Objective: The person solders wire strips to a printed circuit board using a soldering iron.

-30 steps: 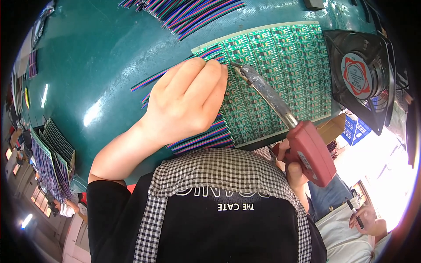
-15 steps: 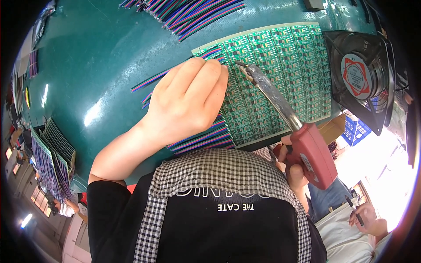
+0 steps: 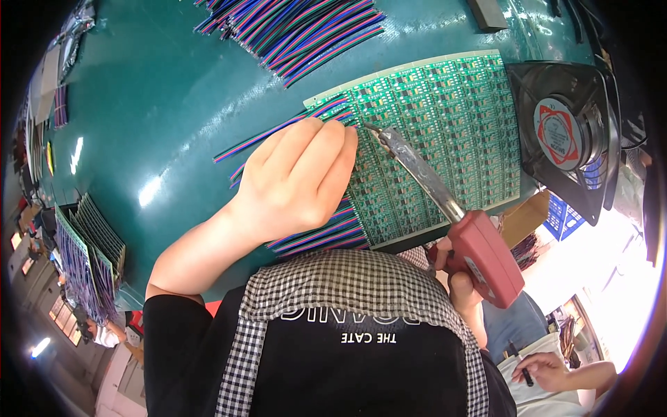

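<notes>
Currently: limp-looking wires (image 3: 259, 141), best held near tips, apparently pinched under your left hand (image 3: 295, 174); right hand (image 3: 463, 288) grips soldering iron (image 3: 483, 254).

The left hand (image 3: 295, 177) is hiding its own thumb and parts of the wires (image 3: 333, 231) around it — its grip is escaping view. The tip (image 3: 374, 128) of the soldering iron (image 3: 450, 207) is showing too small to tell — touching the circuit board (image 3: 445, 132) or hovering just above. The red handle (image 3: 486, 257) is masking part of the right hand (image 3: 465, 292). The upper edge is cutting off the loose wire bundle (image 3: 299, 35).
</notes>
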The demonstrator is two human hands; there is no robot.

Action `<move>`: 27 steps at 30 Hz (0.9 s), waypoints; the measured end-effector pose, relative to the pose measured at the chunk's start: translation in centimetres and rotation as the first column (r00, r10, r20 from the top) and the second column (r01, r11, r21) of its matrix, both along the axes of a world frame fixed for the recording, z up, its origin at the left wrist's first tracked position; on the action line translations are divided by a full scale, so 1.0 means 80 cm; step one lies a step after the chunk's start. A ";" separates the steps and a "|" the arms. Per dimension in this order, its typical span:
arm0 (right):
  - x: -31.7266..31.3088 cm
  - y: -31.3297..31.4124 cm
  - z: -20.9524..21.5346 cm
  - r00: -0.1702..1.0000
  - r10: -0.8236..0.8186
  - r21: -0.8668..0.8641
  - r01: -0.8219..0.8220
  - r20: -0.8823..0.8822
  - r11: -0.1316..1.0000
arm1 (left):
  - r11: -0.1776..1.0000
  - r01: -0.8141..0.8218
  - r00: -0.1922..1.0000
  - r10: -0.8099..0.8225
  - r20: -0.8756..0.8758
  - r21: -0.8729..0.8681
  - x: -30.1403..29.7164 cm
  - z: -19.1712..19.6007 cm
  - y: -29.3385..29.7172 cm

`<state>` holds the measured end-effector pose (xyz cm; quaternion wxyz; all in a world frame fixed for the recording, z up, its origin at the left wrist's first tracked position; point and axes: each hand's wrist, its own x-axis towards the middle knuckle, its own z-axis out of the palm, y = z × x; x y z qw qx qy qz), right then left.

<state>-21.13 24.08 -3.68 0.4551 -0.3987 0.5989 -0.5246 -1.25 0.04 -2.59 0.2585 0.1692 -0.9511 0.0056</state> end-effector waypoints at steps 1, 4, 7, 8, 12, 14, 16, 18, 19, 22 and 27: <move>-0.006 0.003 -0.001 0.997 0.055 -0.004 -0.056 -0.059 0.998 | 0.999 -0.020 0.998 0.018 -0.058 -0.026 -0.005 -0.001 0.001; -0.007 0.007 -0.002 1.000 0.030 0.005 -0.030 -0.001 1.000 | 1.000 0.005 1.000 -0.005 0.023 -0.023 -0.002 -0.003 0.003; -0.010 0.010 -0.001 0.990 -0.005 0.050 0.012 -0.140 0.999 | 0.999 0.030 0.998 -0.028 0.048 -0.024 -0.005 -0.005 0.002; -0.012 0.011 -0.001 0.987 0.043 0.087 -0.030 -0.153 0.996 | 0.999 0.023 1.000 -0.023 0.014 -0.035 -0.007 -0.005 0.002; -0.012 0.010 0.001 0.986 0.059 0.153 -0.034 -0.157 0.988 | 0.999 0.019 1.000 -0.019 0.006 -0.029 -0.006 -0.005 0.001; -0.009 0.007 0.002 0.963 0.140 0.162 -0.104 -0.232 0.981 | 0.999 0.022 1.000 -0.022 0.003 -0.035 -0.005 -0.005 0.001; -0.002 0.003 0.005 0.981 0.027 0.179 0.008 -0.192 0.984 | 0.999 0.020 1.000 -0.020 0.010 -0.039 -0.003 -0.005 0.002; 0.004 -0.004 0.009 0.989 -0.071 0.131 0.088 -0.128 0.987 | 0.999 0.021 1.000 -0.021 0.018 -0.036 -0.002 -0.005 0.003; 0.005 -0.007 0.015 0.990 -0.099 0.105 0.110 -0.099 0.988 | 0.999 0.024 0.999 -0.023 0.044 -0.025 -0.001 -0.006 0.003; 0.005 -0.015 0.032 0.981 -0.157 0.259 0.123 0.115 0.958 | 0.998 0.025 1.000 -0.024 0.019 -0.053 -0.003 -0.007 0.003; 0.014 -0.024 0.025 0.973 -0.232 0.176 0.231 -0.018 0.957 | 1.000 0.027 0.998 -0.028 0.049 0.009 -0.007 0.012 0.002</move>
